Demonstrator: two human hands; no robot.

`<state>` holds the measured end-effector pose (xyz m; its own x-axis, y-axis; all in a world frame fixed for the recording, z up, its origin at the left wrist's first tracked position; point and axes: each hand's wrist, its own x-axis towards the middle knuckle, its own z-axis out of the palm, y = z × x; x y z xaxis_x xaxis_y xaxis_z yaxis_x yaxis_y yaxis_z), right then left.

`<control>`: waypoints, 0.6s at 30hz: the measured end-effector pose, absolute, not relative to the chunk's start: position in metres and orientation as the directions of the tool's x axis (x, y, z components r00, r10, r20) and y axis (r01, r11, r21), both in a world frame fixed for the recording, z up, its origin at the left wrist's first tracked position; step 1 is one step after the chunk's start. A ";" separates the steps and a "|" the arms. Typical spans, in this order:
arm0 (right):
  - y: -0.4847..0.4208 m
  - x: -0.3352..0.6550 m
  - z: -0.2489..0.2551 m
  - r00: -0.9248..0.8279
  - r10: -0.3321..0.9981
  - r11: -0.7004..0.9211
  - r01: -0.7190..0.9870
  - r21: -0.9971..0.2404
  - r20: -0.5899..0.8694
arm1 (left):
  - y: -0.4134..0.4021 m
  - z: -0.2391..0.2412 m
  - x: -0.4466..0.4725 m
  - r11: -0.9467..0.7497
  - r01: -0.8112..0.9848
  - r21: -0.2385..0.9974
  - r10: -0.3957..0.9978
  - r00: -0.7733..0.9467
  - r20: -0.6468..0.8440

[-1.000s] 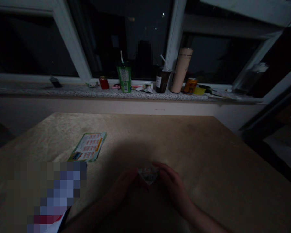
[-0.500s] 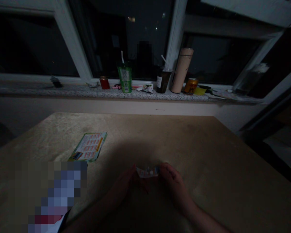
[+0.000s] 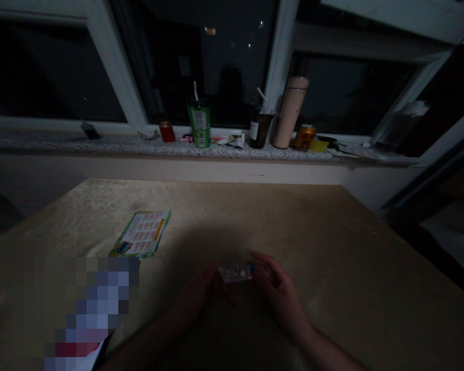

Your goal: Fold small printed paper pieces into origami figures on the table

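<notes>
A small printed piece of paper or card (image 3: 236,273), white with reddish and blue print, spans the gap between my hands just above the table. Its left end is pinched in my left hand (image 3: 201,288), whose fingers are dark and partly lost in shadow. At the right end my right hand (image 3: 276,286) grips it, with the index finger raised and curved over the top. Below the paper, fingers of the left hand show faintly. Part of the paper's ends is hidden by the fingers.
A printed calendar-like sheet (image 3: 145,233) lies on the table (image 3: 294,216) to the left, beside a blurred-out item (image 3: 100,304). On the windowsill (image 3: 131,147) stand a red jar (image 3: 166,132), green cup (image 3: 200,123), dark cup (image 3: 260,129), pink flask (image 3: 291,113) and orange can (image 3: 304,137).
My right index finger has lifted and spread a little above the paper. The left hand and the paper have hardly moved.
</notes>
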<state>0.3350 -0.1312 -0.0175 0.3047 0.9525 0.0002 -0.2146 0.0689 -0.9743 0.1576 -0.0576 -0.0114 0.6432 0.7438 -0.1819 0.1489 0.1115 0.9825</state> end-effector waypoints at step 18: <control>-0.134 0.331 -0.018 0.325 0.934 0.145 0.027 -0.989 0.146 | -0.065 0.002 0.158 -0.042 0.276 0.960 0.856 0.506 -0.108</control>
<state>0.3312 -0.1340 -0.0183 0.3254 0.9343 0.1458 0.0270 0.1450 -0.9891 0.1584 -0.0647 0.0022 0.5061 0.8557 -0.1080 0.2758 -0.0420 0.9603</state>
